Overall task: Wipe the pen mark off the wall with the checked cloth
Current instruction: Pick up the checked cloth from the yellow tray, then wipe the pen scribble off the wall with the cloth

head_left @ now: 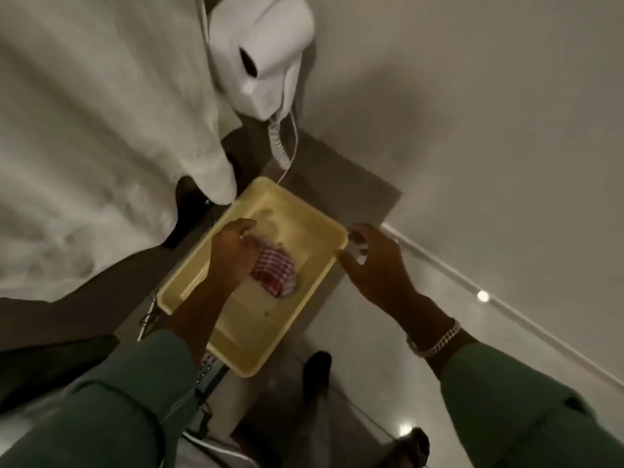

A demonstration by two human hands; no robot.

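Room: pale wall point(472, 113) on the right, glossy tiled floor point(354, 315) below, dim light throughout.
Checked cloth: the red-and-white checked cloth point(275, 271) lies bunched in the middle of the tray, resting on its bottom.
Left hand: the left hand point(233, 255) reaches down into the tray, fingers curled over the left edge of the cloth and touching it; whether they have pinched it shut cannot be told from this angle.
Tray: the shallow yellow tray point(189, 292) sits at an angle below the person, its far corner towards the wall.
Right hand: the right hand point(374, 261) hovers just beside the tray's right rim, fingers partly curled around a small white object point(358, 248) too blurred to identify.
Wrist: a silver chain bracelet point(439, 339) circles the right wrist.
Sleeves: 2 green sleeves point(118, 400) cover both forearms.
Wall fixture: a white hair dryer point(266, 59) hangs on the wall above the tray, with a coiled cord point(278, 143) dangling towards it.
Left side: white draped fabric point(94, 130) fills the upper left.
Pen mark: not discernible on the wall in this view.
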